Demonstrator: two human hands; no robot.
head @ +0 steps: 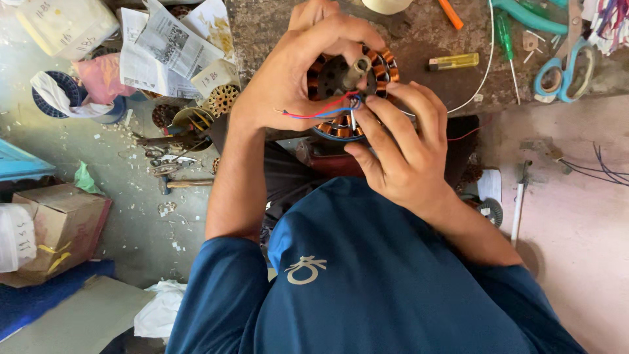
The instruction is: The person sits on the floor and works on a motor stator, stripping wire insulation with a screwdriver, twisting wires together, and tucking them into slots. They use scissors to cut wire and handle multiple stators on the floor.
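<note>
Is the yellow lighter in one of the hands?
No, the yellow lighter lies on the bench, apart from both hands, which hold the copper-wound motor core.

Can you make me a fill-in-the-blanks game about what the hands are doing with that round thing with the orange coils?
1. The left hand holds a round motor part wound with ____ wire.
2. The right hand pinches thin red and ____ wires.
3. The scissors on the table have ____ handles.
4. The lighter is ____.

Missing words: copper; blue; blue; yellow
</note>
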